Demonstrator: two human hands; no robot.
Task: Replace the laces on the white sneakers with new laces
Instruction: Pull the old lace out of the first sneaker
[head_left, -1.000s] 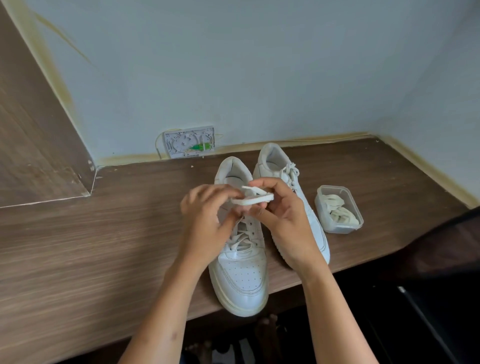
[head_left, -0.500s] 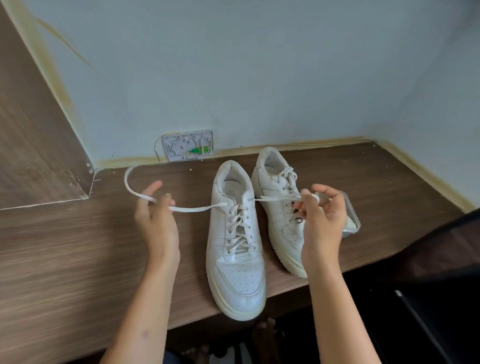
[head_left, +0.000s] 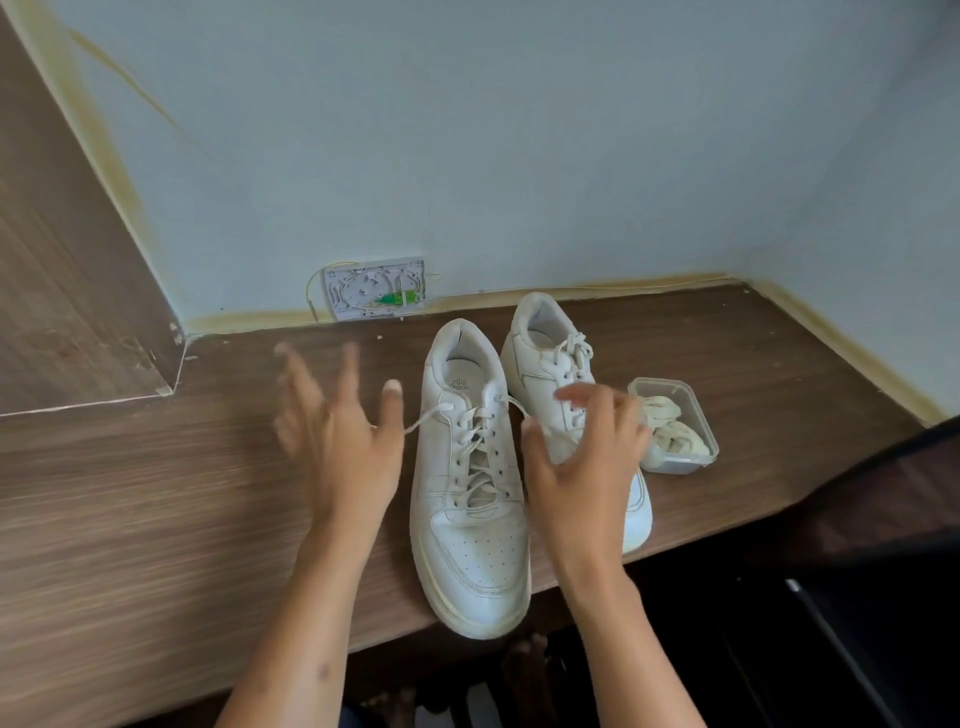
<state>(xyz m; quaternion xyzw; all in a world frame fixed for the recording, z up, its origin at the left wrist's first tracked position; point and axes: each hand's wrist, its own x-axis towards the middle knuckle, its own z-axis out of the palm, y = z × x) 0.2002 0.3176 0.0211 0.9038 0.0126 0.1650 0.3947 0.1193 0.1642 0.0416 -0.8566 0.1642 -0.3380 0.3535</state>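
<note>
Two white sneakers stand side by side on the wooden table (head_left: 156, 493), toes toward me. The near sneaker (head_left: 470, 540) has its lace (head_left: 478, 441) untied, still threaded through the eyelets. One loose end trails left to the thumb of my left hand (head_left: 337, 441), whose fingers are spread wide and blurred. The other end runs right to the thumb of my right hand (head_left: 582, 467), which hovers with relaxed fingers over the far sneaker (head_left: 540, 343), still tied. A clear plastic container (head_left: 691, 465) right of the shoes holds the new laces (head_left: 670, 428).
A white wall box (head_left: 374, 288) with green parts sits on the wall behind the shoes. A wooden side panel (head_left: 62, 260) rises at the left. Walls meet in a corner at the back right. The near sneaker's toe overhangs the table's front edge.
The bow was pulled apart and the lace ends drawn out sideways. Both hands have since swung back in toward the near sneaker, fingers opened, and the lace ends hang slack.
</note>
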